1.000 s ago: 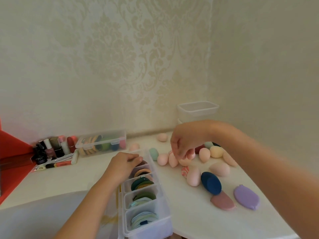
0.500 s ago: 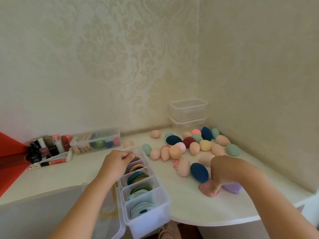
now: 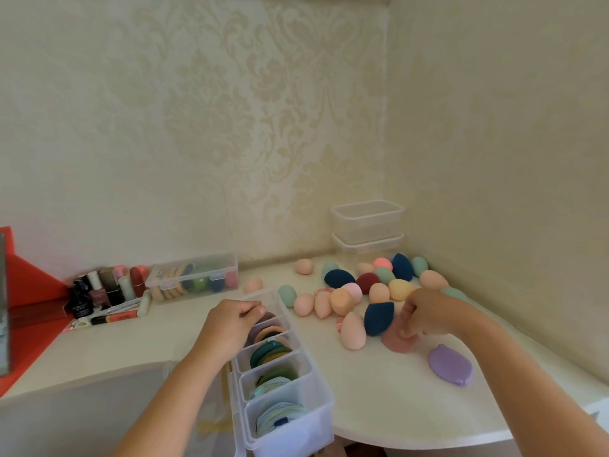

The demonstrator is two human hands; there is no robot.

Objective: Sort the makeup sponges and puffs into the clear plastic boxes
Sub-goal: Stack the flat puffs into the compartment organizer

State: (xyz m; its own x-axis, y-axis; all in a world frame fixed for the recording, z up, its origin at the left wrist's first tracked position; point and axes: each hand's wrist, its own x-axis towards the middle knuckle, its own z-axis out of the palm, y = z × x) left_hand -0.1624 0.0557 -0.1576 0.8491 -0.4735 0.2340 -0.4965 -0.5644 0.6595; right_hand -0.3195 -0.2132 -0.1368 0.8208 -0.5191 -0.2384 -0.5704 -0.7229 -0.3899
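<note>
Right hand pinches the pink puff; a purple puff lies at its four o'clock. Left hand curls its fingers over the box's far end; grip unclear.

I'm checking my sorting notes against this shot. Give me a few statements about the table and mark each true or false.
1. The right hand pinches the pink puff. True.
2. The purple puff is in the divided box. False: it lies on the table, to the right of that box.
3. The left hand lies flat on the table. False: it grips the divided box's far end.
4. The top box of the corner stack looks empty. True.
</note>
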